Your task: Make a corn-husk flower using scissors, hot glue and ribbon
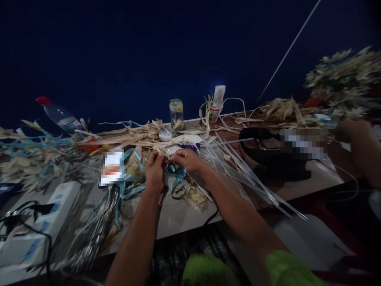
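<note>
My left hand (155, 169) and my right hand (188, 159) meet over the middle of the table, fingertips pinched. Between them is a small pale piece (167, 151) that looks like dried husk; its exact shape is too small and dim to make out. Light blue ribbon (178, 176) loops on the table just below my fingers. Left of my left hand lies a tan fibrous clump (135, 163), with more blue ribbon around it. Yellowish husk scraps (195, 198) lie below my right wrist.
Clear thin rods (253, 182) fan out at right, beside a black curved object (268, 155). At left are a bundle of wires (99, 214), a white power strip (59, 206) and a tilted bottle (61, 117). A jar (176, 111) stands behind. Another person's hand (355, 131) is far right.
</note>
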Tool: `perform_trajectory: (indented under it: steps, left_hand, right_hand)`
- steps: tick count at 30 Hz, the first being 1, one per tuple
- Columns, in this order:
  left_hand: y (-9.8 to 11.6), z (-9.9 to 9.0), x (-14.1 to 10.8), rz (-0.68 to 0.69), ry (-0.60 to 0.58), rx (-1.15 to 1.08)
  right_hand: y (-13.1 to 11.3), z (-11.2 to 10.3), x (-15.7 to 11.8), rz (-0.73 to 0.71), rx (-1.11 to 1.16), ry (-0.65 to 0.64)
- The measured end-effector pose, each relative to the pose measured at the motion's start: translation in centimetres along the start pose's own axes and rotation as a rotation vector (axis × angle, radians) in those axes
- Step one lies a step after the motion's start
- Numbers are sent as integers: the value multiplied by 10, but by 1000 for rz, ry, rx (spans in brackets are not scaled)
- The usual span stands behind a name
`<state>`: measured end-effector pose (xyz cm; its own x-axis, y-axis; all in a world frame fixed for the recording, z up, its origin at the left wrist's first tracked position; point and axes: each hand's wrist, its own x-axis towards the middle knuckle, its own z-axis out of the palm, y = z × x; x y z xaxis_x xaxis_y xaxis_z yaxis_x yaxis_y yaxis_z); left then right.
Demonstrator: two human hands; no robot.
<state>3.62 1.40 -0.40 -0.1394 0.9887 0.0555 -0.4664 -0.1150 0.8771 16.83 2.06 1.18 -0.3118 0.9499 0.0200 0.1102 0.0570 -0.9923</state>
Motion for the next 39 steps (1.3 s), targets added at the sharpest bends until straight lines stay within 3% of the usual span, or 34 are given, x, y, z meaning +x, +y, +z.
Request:
perform_trajectory:
  steps: [8,14,19,27,30,35,39]
  left_hand:
    - [0,-1,1,48,56,59]
    - [3,-1,-2,143,70,383]
    - [5,2,-7,177,21,541]
    - [-4,0,-5,-24,-59,336]
    - [-6,-1,-4,-43,-47,313]
    - [-7,-3,-1,-72,7,289]
    - [-9,-4,1,-42,2,305]
  right_hand:
    - [5,-2,0,-5,-32,-152]
    - [3,0,0,-59,-29,45]
    - [2,2,-3,-58,-40,78]
    - [1,3,-2,-39,-90,131]
    - [3,3,-1,-28,-51,125]
    - [10,3,3,-84,3,230]
    - [10,5,1,-124,-48,167]
